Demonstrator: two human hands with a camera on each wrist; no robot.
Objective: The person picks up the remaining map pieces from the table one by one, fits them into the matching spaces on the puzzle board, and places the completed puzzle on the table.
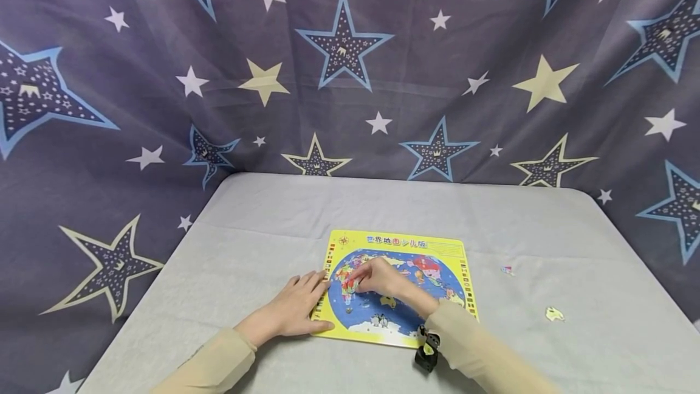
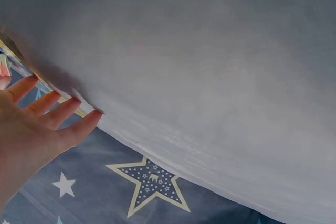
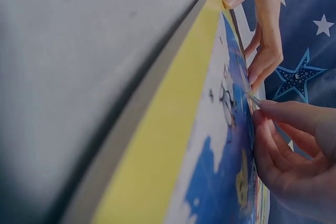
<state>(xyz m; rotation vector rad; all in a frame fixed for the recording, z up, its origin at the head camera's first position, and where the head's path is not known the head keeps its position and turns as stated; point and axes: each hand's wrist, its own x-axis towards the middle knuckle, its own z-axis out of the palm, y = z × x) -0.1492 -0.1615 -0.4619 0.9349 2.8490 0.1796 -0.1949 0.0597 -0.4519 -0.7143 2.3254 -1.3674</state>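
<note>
A yellow-bordered world map puzzle board [image 1: 394,339] lies flat on the bed-like grey surface. My left hand [image 1: 298,306] rests on its left edge with fingers spread; in the left wrist view those fingertips [image 2: 79,100] touch the rim. Over the left part of the blue map, my right hand [image 1: 380,277] bends its fingers down near a colourful red and green land area [image 1: 349,286]. In the right wrist view, its thumb and forefinger pinch a thin puzzle piece [image 3: 254,98] close to the board. The piece's printed face is hidden.
To the right of the board lie a yellowish loose puzzle piece [image 1: 555,314] and a smaller coloured piece [image 1: 507,270]. A black camera strap device [image 1: 428,351] hangs at my right wrist. Behind the surface hangs a star-patterned curtain [image 1: 350,114].
</note>
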